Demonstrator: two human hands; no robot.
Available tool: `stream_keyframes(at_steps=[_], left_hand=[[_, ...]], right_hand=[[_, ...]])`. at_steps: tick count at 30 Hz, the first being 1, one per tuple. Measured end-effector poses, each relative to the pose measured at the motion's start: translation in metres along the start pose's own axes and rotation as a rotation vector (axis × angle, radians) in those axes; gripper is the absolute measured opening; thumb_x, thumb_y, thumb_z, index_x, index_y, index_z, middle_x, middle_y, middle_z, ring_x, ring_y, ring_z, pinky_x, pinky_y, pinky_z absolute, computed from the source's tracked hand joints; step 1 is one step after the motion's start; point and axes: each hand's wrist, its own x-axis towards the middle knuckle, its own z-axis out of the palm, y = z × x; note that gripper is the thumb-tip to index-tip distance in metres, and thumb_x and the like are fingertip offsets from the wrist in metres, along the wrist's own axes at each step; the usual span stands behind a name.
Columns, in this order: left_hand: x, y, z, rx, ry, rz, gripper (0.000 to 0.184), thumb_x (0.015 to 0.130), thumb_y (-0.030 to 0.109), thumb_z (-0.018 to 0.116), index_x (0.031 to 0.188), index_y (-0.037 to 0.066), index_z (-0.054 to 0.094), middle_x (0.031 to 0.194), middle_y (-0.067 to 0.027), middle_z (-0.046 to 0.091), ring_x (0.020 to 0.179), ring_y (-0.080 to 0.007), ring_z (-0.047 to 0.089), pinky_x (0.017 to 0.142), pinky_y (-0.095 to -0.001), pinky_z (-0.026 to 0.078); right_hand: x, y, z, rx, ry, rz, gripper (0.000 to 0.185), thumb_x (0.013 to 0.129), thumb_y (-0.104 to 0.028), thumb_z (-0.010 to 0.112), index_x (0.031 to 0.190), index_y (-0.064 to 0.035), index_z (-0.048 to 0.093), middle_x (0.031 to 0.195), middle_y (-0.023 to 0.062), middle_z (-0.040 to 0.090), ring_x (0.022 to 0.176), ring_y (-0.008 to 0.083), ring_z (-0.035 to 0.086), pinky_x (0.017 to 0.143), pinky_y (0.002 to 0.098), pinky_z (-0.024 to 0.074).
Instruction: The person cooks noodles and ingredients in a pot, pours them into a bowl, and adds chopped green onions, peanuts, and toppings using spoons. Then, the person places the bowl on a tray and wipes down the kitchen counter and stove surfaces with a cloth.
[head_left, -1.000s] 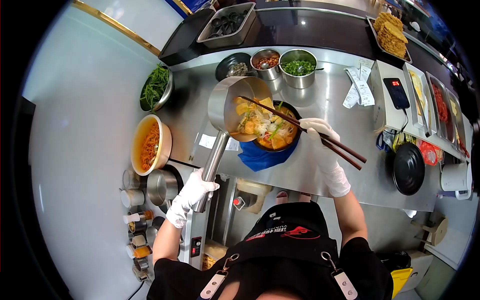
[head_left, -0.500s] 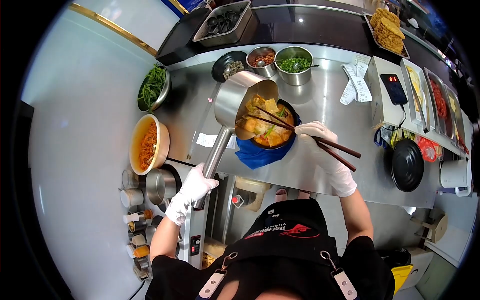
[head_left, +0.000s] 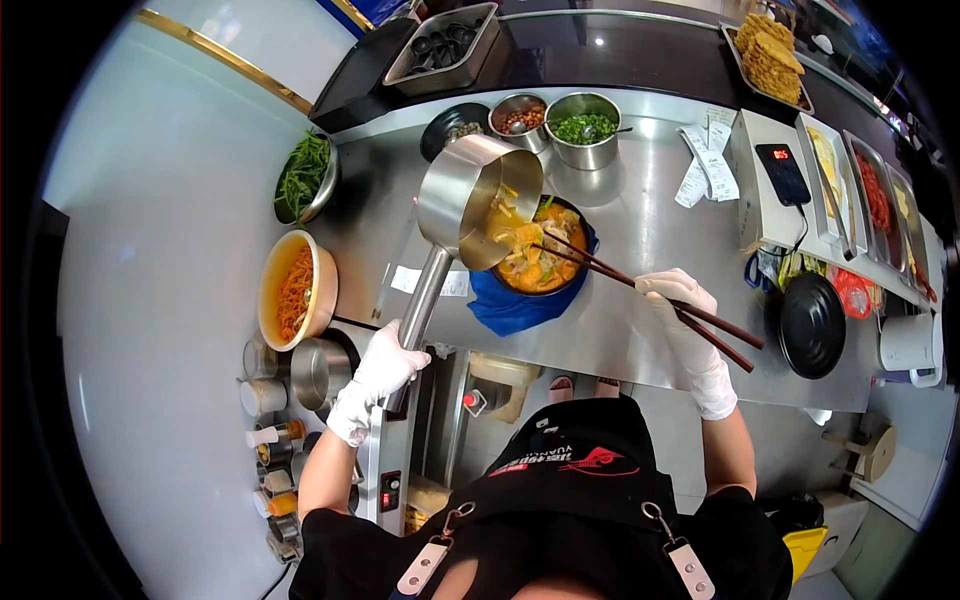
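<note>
My left hand [head_left: 388, 366], in a white glove, is wrapped round the handle of a steel saucepan [head_left: 450, 200]. The pan is tilted to the right over a dark bowl [head_left: 578, 212], with food and orange broth at its lip. Noodles, yellow pieces and broth [head_left: 535, 262] fill the bowl, which stands on a blue cloth [head_left: 515, 312]. My gloved right hand [head_left: 680, 305] holds dark wooden chopsticks [head_left: 610, 271], their tips at the food in the bowl. A paper slip [head_left: 405, 279] lies left of the cloth, partly behind the pan handle.
Behind the bowl stand a pot of chopped greens [head_left: 585, 129], a pot of peanuts [head_left: 517, 115] and a black dish [head_left: 440, 125]. Shredded carrot [head_left: 297, 292] and leafy greens [head_left: 303, 176] are at left. Receipts [head_left: 708, 165], a phone [head_left: 783, 174] and a black plate [head_left: 812, 326] are at right.
The chopsticks have drawn back to the right with my right hand. Less food shows in the tilted pan, and more food and broth are in the bowl.
</note>
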Motion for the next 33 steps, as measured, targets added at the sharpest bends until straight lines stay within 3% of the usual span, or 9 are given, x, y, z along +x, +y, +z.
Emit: stream_keyframes(at_steps=[7,14,17,19,20,25,33], left_hand=[[-0.002,-0.003,-0.003,-0.032,0.022,0.004,0.035,0.072,0.004,0.069,0.102,-0.006,0.054,0.069,-0.0076,0.058,0.055,-0.0142,0.057,0.053,-0.0287,0.048],[-0.008,0.005,0.000,0.023,0.019,-0.010,0.034,0.073,0.005,0.069,0.101,-0.007,0.054,0.070,-0.0097,0.060,0.055,-0.0152,0.059,0.053,-0.0303,0.049],[-0.010,0.005,0.000,0.085,0.025,-0.013,0.039,0.071,0.008,0.069,0.103,-0.008,0.054,0.073,-0.0151,0.062,0.062,-0.0218,0.064,0.059,-0.0328,0.051],[-0.009,-0.002,0.002,0.203,0.084,0.046,0.045,0.069,0.012,0.070,0.105,-0.010,0.053,0.078,-0.0221,0.065,0.073,-0.0320,0.067,0.069,-0.0367,0.052],[-0.009,-0.004,0.003,0.219,0.108,0.063,0.048,0.069,0.015,0.069,0.106,-0.010,0.053,0.083,-0.0273,0.065,0.084,-0.0403,0.066,0.076,-0.0397,0.051],[-0.014,0.006,0.005,0.296,0.129,0.056,0.045,0.070,0.014,0.067,0.105,-0.010,0.053,0.084,-0.0302,0.064,0.085,-0.0426,0.064,0.076,-0.0414,0.051],[-0.018,0.014,0.008,0.405,0.210,0.152,0.043,0.071,0.014,0.066,0.105,-0.009,0.053,0.084,-0.0304,0.064,0.086,-0.0435,0.064,0.078,-0.0434,0.051]], right_hand=[[0.006,-0.013,-0.005,0.086,0.097,-0.004,0.009,0.085,0.000,0.065,0.094,0.0006,0.067,0.091,0.0120,0.068,0.080,0.0213,0.064,0.075,0.0303,0.0508],[0.046,-0.007,0.026,0.156,0.098,-0.129,0.019,0.084,0.002,0.066,0.103,-0.0001,0.067,0.100,0.0120,0.067,0.093,0.0220,0.063,0.082,0.0310,0.0499],[0.042,0.003,0.041,0.083,0.053,-0.163,0.020,0.081,0.002,0.068,0.101,-0.0010,0.068,0.100,0.0118,0.068,0.091,0.0235,0.064,0.080,0.0318,0.0511],[0.037,0.013,0.042,-0.030,-0.002,-0.320,0.018,0.078,0.001,0.072,0.095,-0.0030,0.069,0.098,0.0116,0.068,0.085,0.0260,0.065,0.075,0.0326,0.0531],[0.029,0.010,0.041,-0.019,-0.015,-0.272,0.018,0.078,0.001,0.072,0.095,-0.0029,0.068,0.098,0.0115,0.068,0.084,0.0261,0.065,0.075,0.0330,0.0530],[0.030,-0.004,0.035,-0.013,0.003,-0.237,0.021,0.077,0.001,0.072,0.098,-0.0022,0.068,0.100,0.0120,0.068,0.084,0.0265,0.065,0.075,0.0339,0.0529],[0.011,0.014,0.021,-0.070,-0.147,-0.305,0.023,0.080,0.000,0.069,0.102,-0.0029,0.067,0.103,0.0133,0.068,0.090,0.0269,0.068,0.076,0.0315,0.0550]])
